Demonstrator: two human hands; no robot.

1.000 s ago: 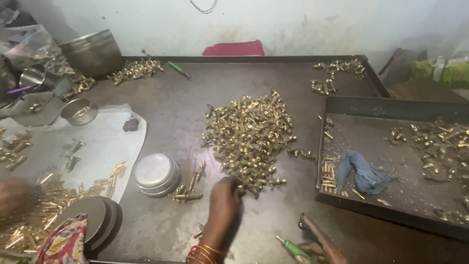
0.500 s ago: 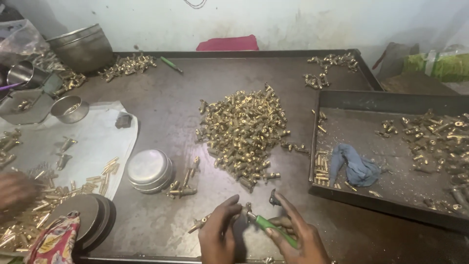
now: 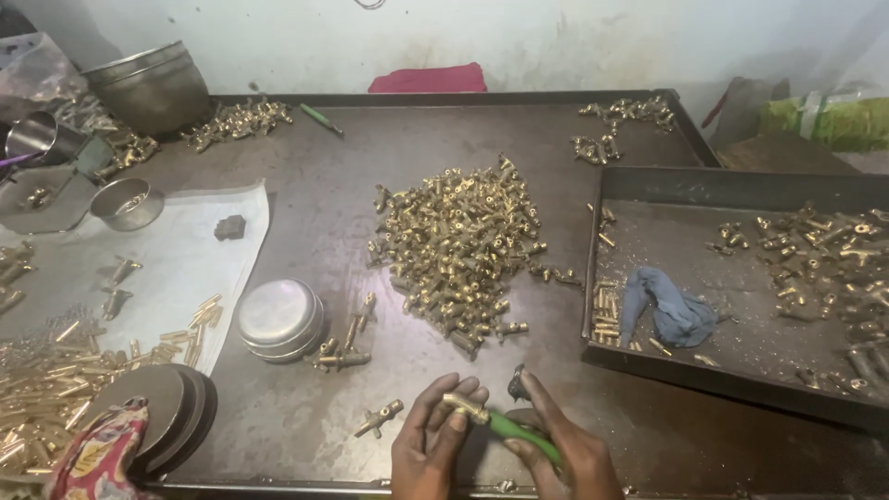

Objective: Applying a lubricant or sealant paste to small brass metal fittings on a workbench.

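Right at the near table edge, the left hand has its fingers curled around a small brass fitting, and the right hand is gripping a green-handled screwdriver pressed against it. Another loose fitting sits just left. Further back is the big brass pile, with a dark tray on the right.

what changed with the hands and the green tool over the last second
The left hand drew back from the edge of the brass pile and now holds one brass fitting. The right hand came in with the green-handled tool and set its tip to the fitting. The pile, steel bowl and blue cloth lie as before.
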